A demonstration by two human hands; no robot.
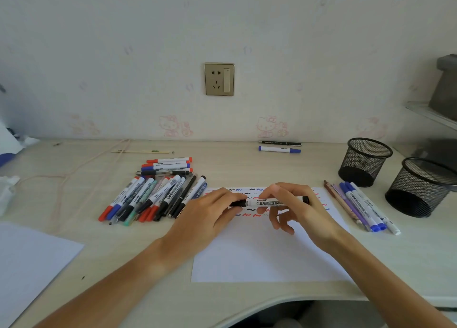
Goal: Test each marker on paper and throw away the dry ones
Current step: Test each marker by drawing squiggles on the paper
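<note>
You hold the white whiteboard marker with black cap (pixel 268 202) level above the white sheet of test paper (pixel 267 248), both hands on it. Your left hand (pixel 210 212) pinches the black cap end, your right hand (pixel 288 205) grips the barrel between thumb and fingers, its lower fingers loose. That two-ended hold reads as a cap pull or a cap push; which one you cannot tell from this view, since the cap joint sits under your left fingertips.

The marker sits right over the rows of red, blue and black squiggles (pixel 249 214) along the far part of the paper, so the tip has the blank near part of the sheet handy for the next mark.

The big pile of mixed red, blue and black markers (pixel 153 196) lies on the desk (pixel 153 258) just left of the paper, likely one sorted group. The smaller row of blue and purple pens (pixel 361 207) lies just right of the paper, likely the other. Which is tested is a guess.

Two black mesh pen cups (pixel 366 162) stand at far right, well apart from your hands. A blue-capped marker (pixel 279 149) and a black pen (pixel 279 143) lie by the wall, set aside. No bin for dry ones shows.
</note>
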